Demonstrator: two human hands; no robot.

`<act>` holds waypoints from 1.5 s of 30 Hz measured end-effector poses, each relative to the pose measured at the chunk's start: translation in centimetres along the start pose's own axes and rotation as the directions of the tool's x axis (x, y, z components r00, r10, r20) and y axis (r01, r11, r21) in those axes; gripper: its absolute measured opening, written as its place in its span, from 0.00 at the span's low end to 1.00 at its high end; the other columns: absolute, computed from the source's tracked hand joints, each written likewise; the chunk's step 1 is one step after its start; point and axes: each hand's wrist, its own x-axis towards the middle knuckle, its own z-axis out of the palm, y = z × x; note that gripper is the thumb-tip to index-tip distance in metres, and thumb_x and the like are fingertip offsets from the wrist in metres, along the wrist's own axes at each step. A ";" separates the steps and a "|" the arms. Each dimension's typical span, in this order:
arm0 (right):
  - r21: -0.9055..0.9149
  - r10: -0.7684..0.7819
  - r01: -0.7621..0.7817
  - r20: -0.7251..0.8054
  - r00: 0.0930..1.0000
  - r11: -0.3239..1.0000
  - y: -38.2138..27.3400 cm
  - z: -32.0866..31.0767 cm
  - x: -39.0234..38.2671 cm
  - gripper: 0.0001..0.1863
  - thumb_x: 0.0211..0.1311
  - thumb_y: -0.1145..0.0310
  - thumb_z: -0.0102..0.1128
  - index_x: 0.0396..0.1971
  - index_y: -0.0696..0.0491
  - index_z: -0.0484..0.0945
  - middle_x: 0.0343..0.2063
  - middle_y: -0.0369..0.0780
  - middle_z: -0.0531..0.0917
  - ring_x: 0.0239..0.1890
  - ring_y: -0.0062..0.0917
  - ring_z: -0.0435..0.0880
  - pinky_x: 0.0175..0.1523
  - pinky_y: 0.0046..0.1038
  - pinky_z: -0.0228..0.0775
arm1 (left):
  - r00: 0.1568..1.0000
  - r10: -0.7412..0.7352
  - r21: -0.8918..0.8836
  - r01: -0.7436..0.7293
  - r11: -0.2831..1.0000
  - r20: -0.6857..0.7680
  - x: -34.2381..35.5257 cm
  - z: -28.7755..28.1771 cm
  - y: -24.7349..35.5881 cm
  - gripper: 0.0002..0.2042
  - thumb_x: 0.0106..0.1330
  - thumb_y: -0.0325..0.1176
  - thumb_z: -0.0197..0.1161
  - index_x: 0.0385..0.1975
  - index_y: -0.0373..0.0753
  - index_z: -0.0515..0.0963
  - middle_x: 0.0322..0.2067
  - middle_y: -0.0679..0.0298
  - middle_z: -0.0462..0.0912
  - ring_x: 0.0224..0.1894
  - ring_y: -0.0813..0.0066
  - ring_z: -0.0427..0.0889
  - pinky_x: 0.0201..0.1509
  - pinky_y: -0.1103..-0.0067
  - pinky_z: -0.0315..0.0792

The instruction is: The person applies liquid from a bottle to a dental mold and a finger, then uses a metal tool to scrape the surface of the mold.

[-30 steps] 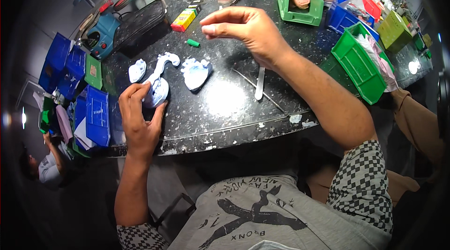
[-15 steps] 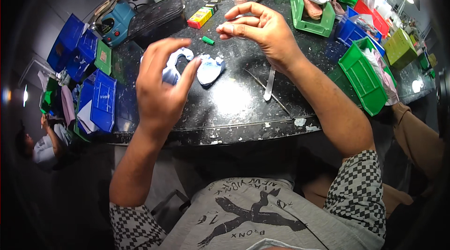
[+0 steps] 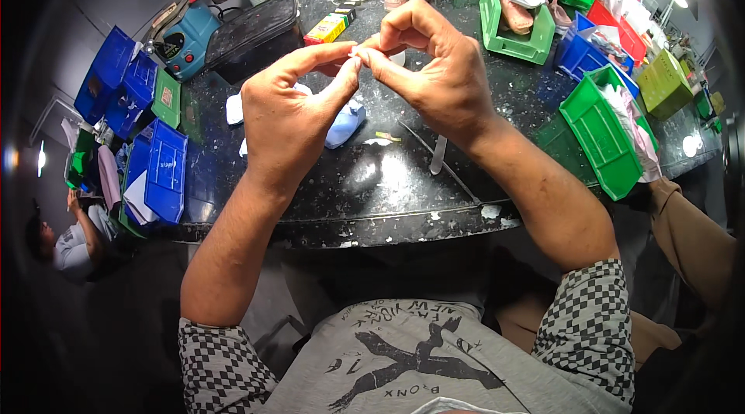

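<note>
Black, white-speckled worktop (image 3: pixel 334 200), brightly lit; above it, the left hand (image 3: pixel 289 107) and right hand (image 3: pixel 446 76) pinch a tiny whitish piece (image 3: pixel 355 51) between them.

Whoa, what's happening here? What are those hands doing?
The person's left hand and right hand meet at the fingertips above the black table. They seem to pinch a tiny pale thing, too small to make out. A pale blue lump, partly hidden by the left hand, and a flat stick are on the table.
</note>
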 end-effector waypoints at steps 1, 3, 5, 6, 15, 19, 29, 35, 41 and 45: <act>-0.014 -0.018 0.018 0.003 1.000 1.000 -0.2 0.0 0.0 0.10 0.62 0.76 0.72 0.40 0.58 0.79 0.39 0.40 0.91 0.44 0.24 0.92 0.52 0.26 0.84 | 1.000 0.000 -0.002 0.000 1.000 -0.001 0.0 0.0 0.0 0.09 0.64 0.26 0.74 0.43 0.34 0.90 0.35 0.60 0.92 0.36 0.78 0.89 0.44 0.80 0.82; -0.026 -0.052 0.052 0.020 0.998 0.998 -0.4 0.0 -0.1 0.10 0.63 0.77 0.71 0.41 0.58 0.80 0.41 0.42 0.90 0.44 0.24 0.92 0.51 0.26 0.84 | 0.998 0.057 0.044 -0.056 0.997 -0.030 -0.1 0.1 -0.3 0.09 0.64 0.27 0.74 0.42 0.34 0.90 0.35 0.59 0.92 0.36 0.78 0.90 0.45 0.80 0.81; -0.055 -0.097 0.098 0.018 0.995 0.994 -0.4 0.1 -0.2 0.09 0.64 0.77 0.70 0.41 0.58 0.80 0.41 0.42 0.90 0.43 0.25 0.92 0.50 0.27 0.84 | 0.997 0.072 0.041 -0.070 0.997 -0.037 -0.1 0.2 -0.3 0.08 0.64 0.27 0.74 0.41 0.34 0.90 0.34 0.58 0.92 0.36 0.78 0.90 0.45 0.80 0.81; -0.056 -0.094 0.095 0.020 0.995 0.994 -0.3 0.2 -0.3 0.09 0.64 0.77 0.70 0.41 0.58 0.80 0.41 0.42 0.90 0.43 0.25 0.92 0.50 0.27 0.84 | 0.997 0.058 0.029 -0.057 0.998 -0.047 -0.2 0.3 -0.5 0.08 0.63 0.27 0.75 0.41 0.34 0.90 0.34 0.58 0.92 0.36 0.78 0.90 0.45 0.80 0.81; -0.113 -0.199 0.203 0.045 0.979 0.973 0.6 0.7 -0.8 0.10 0.60 0.78 0.69 0.41 0.55 0.79 0.36 0.44 0.87 0.36 0.36 0.89 0.41 0.32 0.82 | 0.997 0.019 -0.003 -0.020 1.000 -0.078 -0.6 0.8 -1.0 0.06 0.63 0.27 0.75 0.37 0.32 0.89 0.30 0.61 0.91 0.34 0.80 0.88 0.43 0.80 0.80; -0.143 -0.204 0.211 0.065 0.977 0.967 0.2 0.7 -0.7 0.09 0.61 0.77 0.68 0.40 0.55 0.79 0.35 0.44 0.86 0.35 0.38 0.88 0.41 0.33 0.81 | 0.998 -0.013 -0.008 0.012 1.000 -0.068 -0.7 0.8 -1.2 0.05 0.64 0.26 0.73 0.36 0.32 0.88 0.29 0.64 0.90 0.34 0.82 0.86 0.43 0.81 0.78; -0.139 -0.132 0.140 0.069 0.989 0.980 0.0 1.0 -0.7 0.08 0.62 0.72 0.70 0.40 0.54 0.83 0.37 0.44 0.87 0.37 0.37 0.89 0.45 0.33 0.81 | 0.992 -0.115 -0.211 0.101 0.972 -0.055 -0.9 1.1 -2.4 0.05 0.64 0.24 0.71 0.37 0.32 0.88 0.32 0.67 0.89 0.37 0.84 0.83 0.48 0.82 0.76; -0.126 -0.167 0.177 0.087 0.982 0.976 0.3 0.6 -0.4 0.09 0.60 0.73 0.72 0.39 0.55 0.85 0.38 0.42 0.89 0.39 0.34 0.89 0.47 0.31 0.82 | 0.982 -0.189 -0.405 0.174 0.897 0.005 -1.0 0.8 -3.2 0.05 0.69 0.26 0.71 0.40 0.32 0.87 0.35 0.67 0.89 0.38 0.83 0.84 0.49 0.82 0.76; -0.077 -0.192 0.202 0.118 0.974 0.976 -0.4 -0.1 0.6 0.09 0.59 0.73 0.74 0.38 0.57 0.85 0.36 0.43 0.89 0.39 0.29 0.90 0.48 0.30 0.82 | 0.970 -0.204 -0.447 0.241 0.861 0.131 -0.5 -1.2 -2.3 0.06 0.70 0.27 0.70 0.41 0.31 0.87 0.35 0.64 0.90 0.39 0.83 0.85 0.49 0.83 0.77; 0.147 0.056 -0.067 0.076 0.996 0.987 -1.4 0.0 0.3 0.05 0.67 0.74 0.68 0.39 0.59 0.84 0.36 0.40 0.89 0.41 0.21 0.89 0.50 0.26 0.82 | 0.984 -0.170 -0.562 0.168 0.810 0.048 -1.5 -1.7 -2.0 0.04 0.72 0.26 0.66 0.39 0.32 0.84 0.35 0.66 0.87 0.38 0.83 0.84 0.46 0.82 0.79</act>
